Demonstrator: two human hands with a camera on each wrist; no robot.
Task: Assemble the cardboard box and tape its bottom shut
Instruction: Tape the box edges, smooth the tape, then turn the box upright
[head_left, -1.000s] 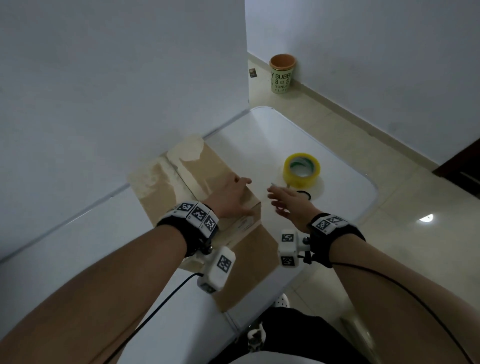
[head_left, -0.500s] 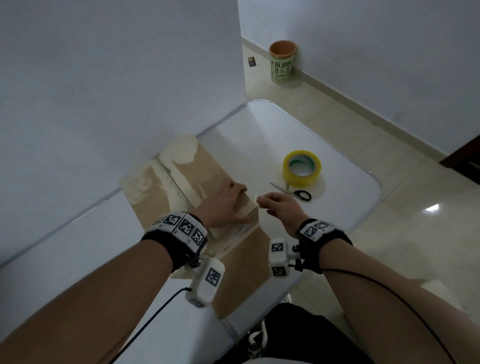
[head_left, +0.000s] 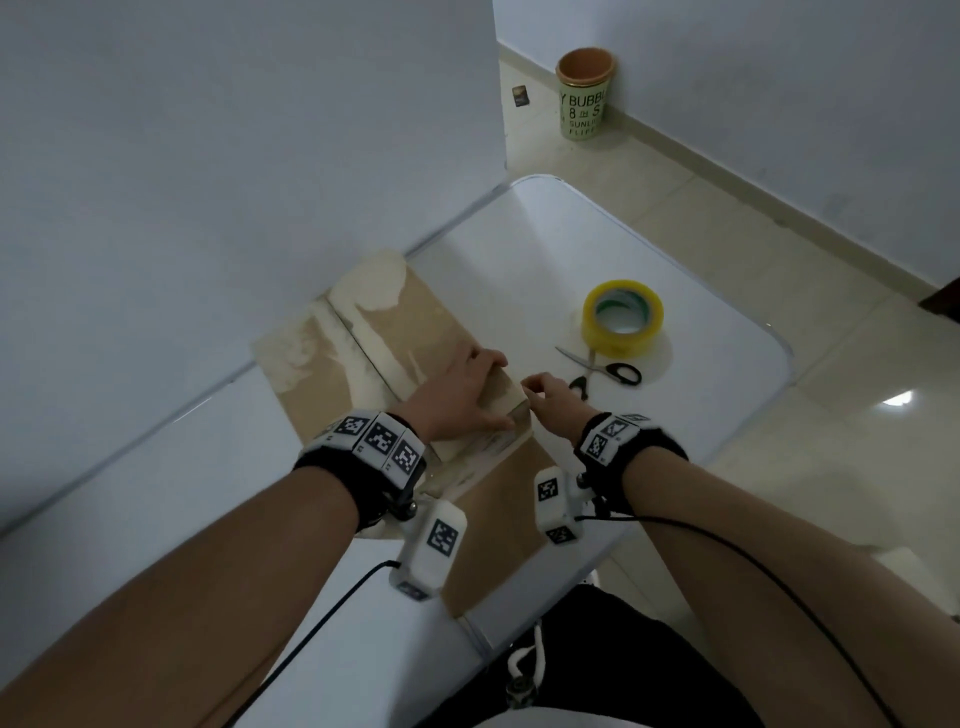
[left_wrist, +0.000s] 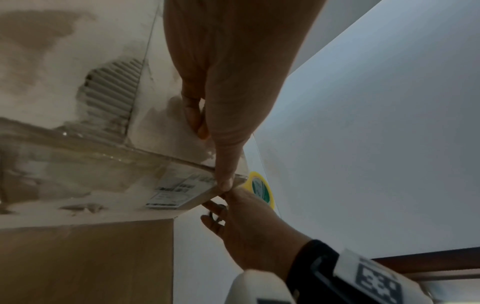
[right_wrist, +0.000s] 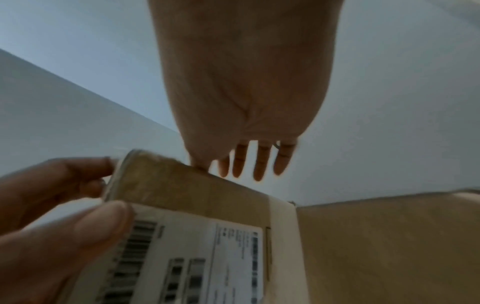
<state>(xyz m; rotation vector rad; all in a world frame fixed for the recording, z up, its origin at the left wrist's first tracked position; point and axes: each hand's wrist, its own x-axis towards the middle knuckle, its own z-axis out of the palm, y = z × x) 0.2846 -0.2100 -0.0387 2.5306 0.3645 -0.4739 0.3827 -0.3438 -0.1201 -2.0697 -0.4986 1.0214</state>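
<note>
1. Box (head_left: 415, 332), flattened brown cardboard with torn pale patches and old tape, lies on the white counter (head_left: 727, 395) along its wall-side edge, reaching to the near edge.
2. Left hand (head_left: 457, 395) lies palm-down on the box's raised corner, fingers straight, thumb tip pressed to the corner edge beside a shipping label (right_wrist: 207, 257).
3. Right hand (head_left: 550, 402) has closed in from the counter's open side over the past second; its thumb and forefinger now pinch the same corner, other fingers loosely curled below.
4. A second ago that hand hovered open, well apart from the cardboard. The corner now stands slightly lifted off the counter.
5. Judgement: the person is starting to pull the flat layers apart to open the box into shape. Assembly has barely begun; no flaps are folded and no taping has been done.
6. Tape (head_left: 623, 319), a yellow roll, sits untouched toward the counter's far right, with scissors (head_left: 608, 369) just beside it, near the right hand.
</note>
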